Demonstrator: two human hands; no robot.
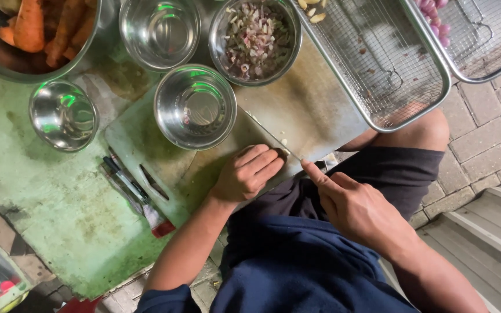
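Left hand [244,174] curling, fingers pinning something small and pale, largely hidden, on the cutting board [140,145]. Right hand [355,206] gripping the knife [290,152], forefinger lying along its spine. Nearest steel bowl [195,107] sitting near-empty; the far bowl [256,40] holding chopped shallot.

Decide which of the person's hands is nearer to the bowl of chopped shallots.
Left. The left hand rests curled on the cutting board, below the bowl of chopped shallots. The right hand, holding a knife, sits lower and further right.
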